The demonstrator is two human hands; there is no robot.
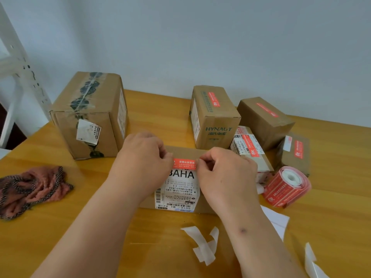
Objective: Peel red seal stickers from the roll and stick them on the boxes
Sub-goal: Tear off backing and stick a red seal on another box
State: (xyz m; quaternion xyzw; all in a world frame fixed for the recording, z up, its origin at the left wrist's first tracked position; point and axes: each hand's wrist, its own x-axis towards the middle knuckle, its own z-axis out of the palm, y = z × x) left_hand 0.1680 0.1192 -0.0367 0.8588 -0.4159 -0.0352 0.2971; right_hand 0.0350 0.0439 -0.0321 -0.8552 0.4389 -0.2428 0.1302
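A red seal sticker (184, 164) is stretched flat just above a low cardboard box (181, 152) with a white shipping label at the table's centre. My left hand (143, 157) pinches its left end and my right hand (222, 169) pinches its right end. The red sticker roll (286, 186) lies on its side to the right of that box. Several smaller boxes at the back right, such as the Hynaut box (214, 117) and a tilted box (265, 121), carry red stickers on top.
A large taped box (90, 115) stands at the back left. A pink knitted cloth (32, 189) lies at the left edge. White backing strips (204, 245) litter the wooden table (140, 237) near me. A white shelf frame (18, 63) rises at far left.
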